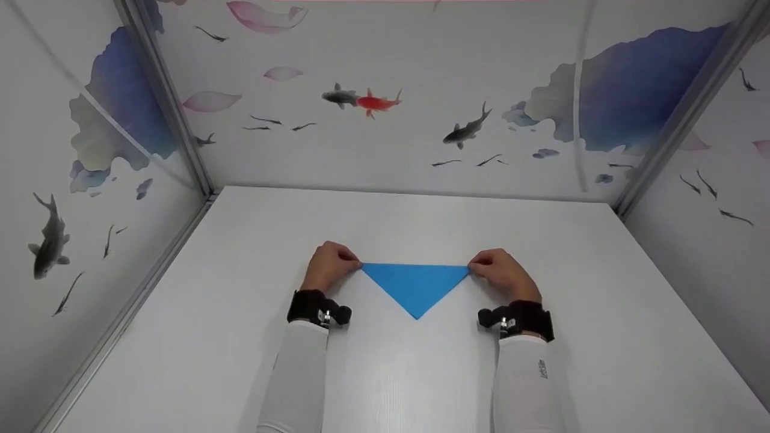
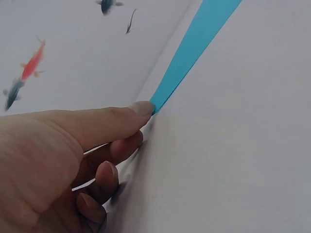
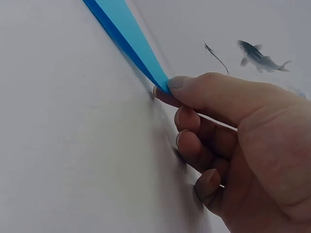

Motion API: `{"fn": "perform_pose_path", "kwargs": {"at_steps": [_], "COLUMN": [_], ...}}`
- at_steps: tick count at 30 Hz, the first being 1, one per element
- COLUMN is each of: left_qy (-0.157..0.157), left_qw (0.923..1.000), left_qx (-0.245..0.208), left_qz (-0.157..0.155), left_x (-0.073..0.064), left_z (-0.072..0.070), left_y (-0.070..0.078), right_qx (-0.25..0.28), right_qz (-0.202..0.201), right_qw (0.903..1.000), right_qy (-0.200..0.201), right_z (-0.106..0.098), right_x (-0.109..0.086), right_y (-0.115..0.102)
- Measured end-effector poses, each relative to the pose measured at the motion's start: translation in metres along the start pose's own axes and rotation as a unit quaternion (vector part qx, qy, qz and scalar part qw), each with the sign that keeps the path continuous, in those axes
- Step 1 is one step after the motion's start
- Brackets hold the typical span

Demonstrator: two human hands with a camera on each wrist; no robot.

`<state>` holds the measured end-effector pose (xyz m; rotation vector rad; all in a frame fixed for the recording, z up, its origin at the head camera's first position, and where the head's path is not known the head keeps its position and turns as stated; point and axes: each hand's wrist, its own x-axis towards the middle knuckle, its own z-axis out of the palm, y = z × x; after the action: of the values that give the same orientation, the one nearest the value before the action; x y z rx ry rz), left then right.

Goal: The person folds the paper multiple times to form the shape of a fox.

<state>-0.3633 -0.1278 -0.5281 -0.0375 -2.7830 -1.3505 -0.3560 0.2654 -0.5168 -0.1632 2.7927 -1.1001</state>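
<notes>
A blue paper triangle (image 1: pixel 416 287) is spread between the two hands, its long edge at the far side and one corner pointing toward the person. At its left corner the left hand (image 1: pixel 329 264) pinches the paper between thumb and forefinger. The right hand (image 1: pixel 505 272) grips the right corner the same way. In the left wrist view, the thumb presses on the narrow tip of the blue paper (image 2: pixel 182 60). From the right wrist view, the paper (image 3: pixel 131 43) shows two layers, slightly parted along one edge, with its tip between thumb and forefinger.
Beneath the hands lies a white tabletop (image 1: pixel 397 373). White panels printed with fish and petals, such as the back panel (image 1: pixel 385 156), rise at the back, left and right, joined by metal posts (image 1: pixel 174 102). Each wrist wears a black strap (image 1: pixel 308 305) with a small camera.
</notes>
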Motion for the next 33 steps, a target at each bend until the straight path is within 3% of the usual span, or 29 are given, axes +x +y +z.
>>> {"fn": "perform_pose_path", "kwargs": {"at_steps": [18,28,33], "left_qy": [0.012,0.011,0.002], "left_qw": [0.9996,0.9998,0.9999], "left_qx": [-0.008,-0.01,-0.016], "left_qz": [0.023,0.016,0.004], "left_x": [-0.0015,-0.0028,-0.0023], "left_z": [-0.0012,0.0001,-0.0028], "left_y": [0.0,-0.0007,0.0002], "right_qx": [-0.011,-0.004,0.023], "right_qz": [-0.001,0.014,0.016], "right_qw": [0.9996,0.9995,0.9992], "right_qy": [0.024,0.027,0.027], "right_z": [0.0065,0.007,0.0059], "right_x": [0.0061,0.0051,0.0063], "right_y": [0.0072,0.0074,0.0084]}}
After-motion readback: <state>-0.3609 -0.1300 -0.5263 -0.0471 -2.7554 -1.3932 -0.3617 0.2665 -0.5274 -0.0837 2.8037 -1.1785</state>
